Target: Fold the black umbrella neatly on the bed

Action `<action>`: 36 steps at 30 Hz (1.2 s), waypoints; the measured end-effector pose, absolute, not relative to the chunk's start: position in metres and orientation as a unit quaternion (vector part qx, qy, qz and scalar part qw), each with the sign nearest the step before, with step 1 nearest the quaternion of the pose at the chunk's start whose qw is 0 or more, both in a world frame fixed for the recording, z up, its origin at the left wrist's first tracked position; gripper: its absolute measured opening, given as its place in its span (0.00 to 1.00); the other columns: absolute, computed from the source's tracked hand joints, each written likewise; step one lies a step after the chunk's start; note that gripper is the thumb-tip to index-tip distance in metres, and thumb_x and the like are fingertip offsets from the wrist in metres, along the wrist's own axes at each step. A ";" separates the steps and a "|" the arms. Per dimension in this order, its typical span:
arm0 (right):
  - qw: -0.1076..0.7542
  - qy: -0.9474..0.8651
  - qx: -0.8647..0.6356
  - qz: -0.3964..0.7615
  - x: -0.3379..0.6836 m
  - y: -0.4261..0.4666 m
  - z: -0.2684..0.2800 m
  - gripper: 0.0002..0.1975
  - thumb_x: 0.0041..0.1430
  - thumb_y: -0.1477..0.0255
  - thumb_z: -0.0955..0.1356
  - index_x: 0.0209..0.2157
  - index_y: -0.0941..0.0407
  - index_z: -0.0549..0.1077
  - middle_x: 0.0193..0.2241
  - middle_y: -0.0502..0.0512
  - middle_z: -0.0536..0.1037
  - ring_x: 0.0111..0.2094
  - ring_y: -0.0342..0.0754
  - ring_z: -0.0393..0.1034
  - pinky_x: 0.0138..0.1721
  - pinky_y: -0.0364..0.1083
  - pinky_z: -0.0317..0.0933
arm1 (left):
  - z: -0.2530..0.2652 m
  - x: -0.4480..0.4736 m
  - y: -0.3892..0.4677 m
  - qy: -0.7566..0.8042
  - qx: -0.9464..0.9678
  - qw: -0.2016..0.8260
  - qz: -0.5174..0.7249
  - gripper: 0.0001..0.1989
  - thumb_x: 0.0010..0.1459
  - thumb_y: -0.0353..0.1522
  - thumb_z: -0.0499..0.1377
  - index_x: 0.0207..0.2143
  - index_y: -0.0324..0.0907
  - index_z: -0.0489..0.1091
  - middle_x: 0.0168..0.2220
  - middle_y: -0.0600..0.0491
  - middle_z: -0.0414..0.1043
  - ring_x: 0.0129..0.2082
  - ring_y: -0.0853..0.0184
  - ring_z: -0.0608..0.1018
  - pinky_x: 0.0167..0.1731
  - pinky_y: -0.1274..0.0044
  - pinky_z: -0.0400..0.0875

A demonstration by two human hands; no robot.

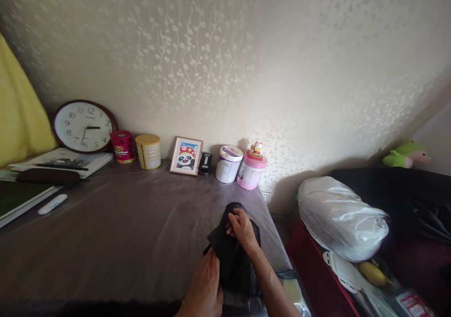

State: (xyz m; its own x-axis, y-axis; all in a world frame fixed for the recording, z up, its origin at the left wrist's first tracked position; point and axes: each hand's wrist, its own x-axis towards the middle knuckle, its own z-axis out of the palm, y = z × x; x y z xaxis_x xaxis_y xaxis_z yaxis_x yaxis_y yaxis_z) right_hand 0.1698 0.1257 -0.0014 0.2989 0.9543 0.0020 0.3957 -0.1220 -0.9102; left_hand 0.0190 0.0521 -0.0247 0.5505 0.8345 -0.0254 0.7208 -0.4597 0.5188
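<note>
A black, soft, folded item (229, 256), like cloth or a bag, lies near the right end of the table; its exact kind cannot be made out. My left hand (207, 279) is closed on its lower left edge, with the thumb side up and the other fingers mostly hidden. Over its upper part, my right hand (243, 228) has its fingers curled against the black material. Beside my right forearm lies a clear plastic packet (294, 289) with something yellowish in it.
Along the wall stand a clock (84, 127), a pink tin (123, 147), a yellow-lidded can (148, 151), a panda picture frame (186, 156) and two tubs (229, 164). Books (24, 199) lie left on the grey-covered table (116, 242). Right of its edge sits a white plastic bag (341, 216).
</note>
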 end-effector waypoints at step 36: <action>0.293 -0.788 -0.540 0.052 0.198 0.126 -0.012 0.16 0.65 0.72 0.57 0.43 0.49 0.73 0.45 0.51 0.76 0.55 0.48 0.59 0.59 0.58 0.41 | -0.047 0.023 0.054 0.392 0.854 0.178 0.292 0.28 0.49 0.22 0.49 0.53 0.42 0.50 0.62 0.40 0.48 0.61 0.57 0.57 0.53 0.62 0.65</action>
